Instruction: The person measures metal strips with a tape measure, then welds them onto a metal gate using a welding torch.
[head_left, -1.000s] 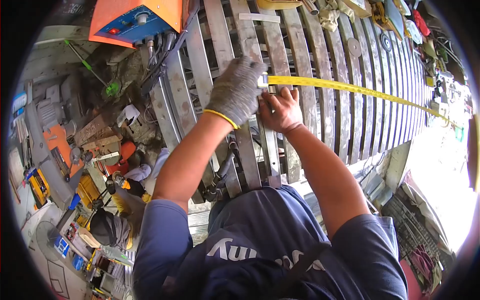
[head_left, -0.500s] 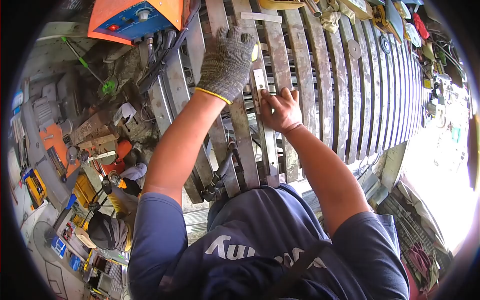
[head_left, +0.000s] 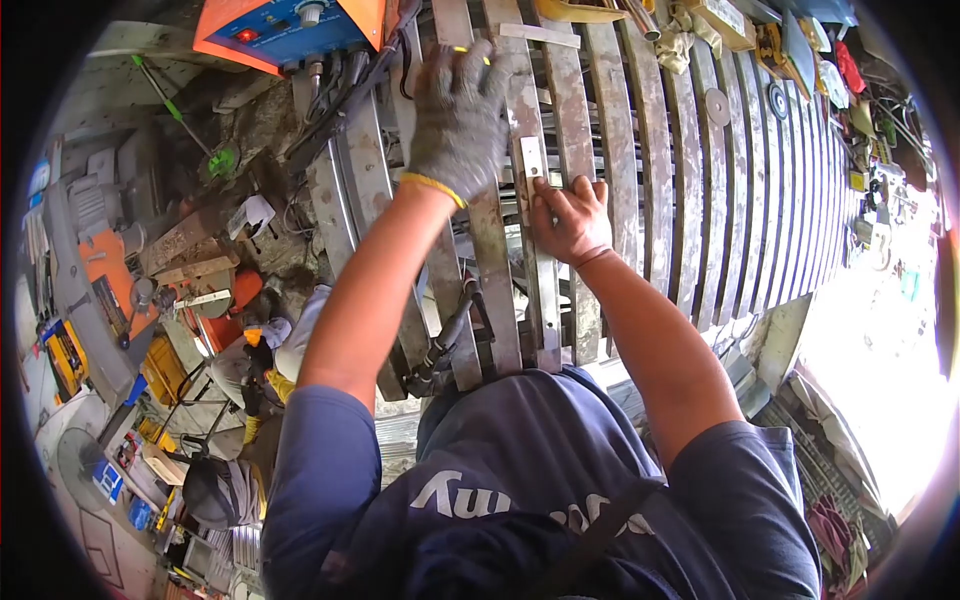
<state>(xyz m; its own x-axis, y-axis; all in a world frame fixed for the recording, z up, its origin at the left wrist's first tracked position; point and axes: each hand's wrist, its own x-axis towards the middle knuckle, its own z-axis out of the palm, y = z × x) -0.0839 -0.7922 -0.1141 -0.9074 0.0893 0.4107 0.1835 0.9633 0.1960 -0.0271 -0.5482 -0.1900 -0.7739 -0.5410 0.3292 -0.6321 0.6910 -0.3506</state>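
My left hand [head_left: 458, 125], in a grey knit glove with a yellow cuff, is over the metal slats [head_left: 490, 265] of the bench. Its fingers are spread, slightly blurred, with small yellow spots near the tips; I see nothing held. My bare right hand [head_left: 572, 222] rests to its right, fingers curled at the edge of a narrow flat metal bar [head_left: 541, 285] lying along one slat. Just beyond the fingertips shows the bar's bright end [head_left: 531, 155], with a small hole. A short flat strip [head_left: 540, 36] lies crosswise farther up.
An orange and blue machine box [head_left: 290, 30] with cables stands at upper left. A black-sleeved cable [head_left: 450, 335] hangs near my waist. Grinding discs [head_left: 717, 107] lie on slats to the right. Another person [head_left: 215, 490] in a dark cap works at lower left.
My left hand has shifted slightly, its fingers turning upward. My right hand stays at the metal bar. The whole view has moved a little; the other person has changed posture.
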